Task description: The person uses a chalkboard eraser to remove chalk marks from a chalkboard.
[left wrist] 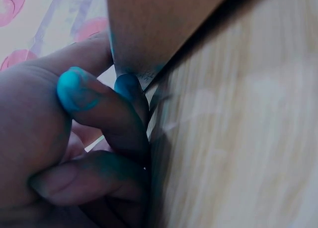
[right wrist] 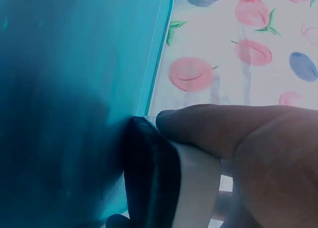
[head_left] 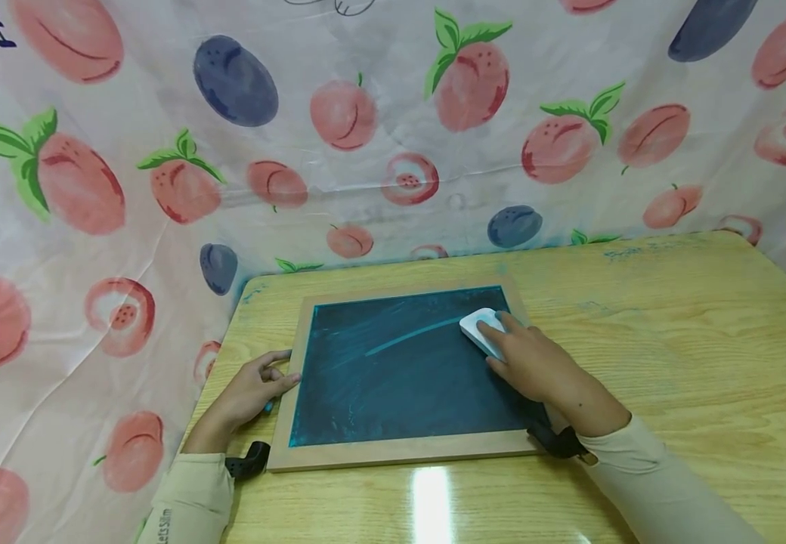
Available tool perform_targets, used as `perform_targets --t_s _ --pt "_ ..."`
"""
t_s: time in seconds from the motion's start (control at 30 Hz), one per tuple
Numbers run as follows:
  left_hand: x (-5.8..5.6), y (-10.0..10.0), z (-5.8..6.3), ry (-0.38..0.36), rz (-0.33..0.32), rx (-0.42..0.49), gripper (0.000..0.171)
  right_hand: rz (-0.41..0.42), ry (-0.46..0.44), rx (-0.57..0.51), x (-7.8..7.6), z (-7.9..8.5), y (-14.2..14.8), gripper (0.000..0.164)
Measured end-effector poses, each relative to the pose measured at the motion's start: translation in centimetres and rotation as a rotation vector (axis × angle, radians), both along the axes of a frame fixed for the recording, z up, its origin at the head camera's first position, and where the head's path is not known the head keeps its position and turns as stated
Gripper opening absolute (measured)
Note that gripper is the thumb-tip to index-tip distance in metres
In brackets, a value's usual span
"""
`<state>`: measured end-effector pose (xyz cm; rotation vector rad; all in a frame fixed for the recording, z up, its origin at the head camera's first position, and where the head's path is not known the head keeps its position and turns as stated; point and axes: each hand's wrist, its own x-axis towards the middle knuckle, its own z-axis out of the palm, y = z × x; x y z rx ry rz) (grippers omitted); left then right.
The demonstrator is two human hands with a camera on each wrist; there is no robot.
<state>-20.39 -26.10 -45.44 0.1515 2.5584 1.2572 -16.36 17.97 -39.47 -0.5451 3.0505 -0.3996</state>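
Note:
A wood-framed chalkboard (head_left: 393,378) lies on the table, a pale blue chalk streak running across its dark surface. My right hand (head_left: 536,363) grips a white chalkboard eraser (head_left: 481,329) against the board's upper right part, at the streak's end. In the right wrist view, the eraser's dark pad (right wrist: 149,173) meets the board, and a finger lies along its white back. At the left edge, my left hand (head_left: 253,393) holds the frame (head_left: 289,408) with thumb and fingers. Blue chalk dust stains its fingertips (left wrist: 77,91). A small blue bit shows below that hand; I cannot tell what it is.
The yellow wood-grain table (head_left: 692,363) extends to the right, with blue chalk smudges near its back edge. A fruit-printed cloth (head_left: 366,181) hangs behind and along the left side. Black wrist straps (head_left: 250,459) sit on both forearms.

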Motion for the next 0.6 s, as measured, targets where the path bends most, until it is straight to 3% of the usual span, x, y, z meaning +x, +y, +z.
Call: perform_targets --t_s 0.33,0.6 --pt "-0.06 0.00 0.14 0.002 -0.008 0.003 0.071 -0.002 -0.035 0.000 -0.08 0.18 0.12 0.056" --pt "0.08 0.11 0.43 -0.008 -0.005 0.004 0.069 0.057 0.011 0.007 0.41 0.21 -0.61 0.055"
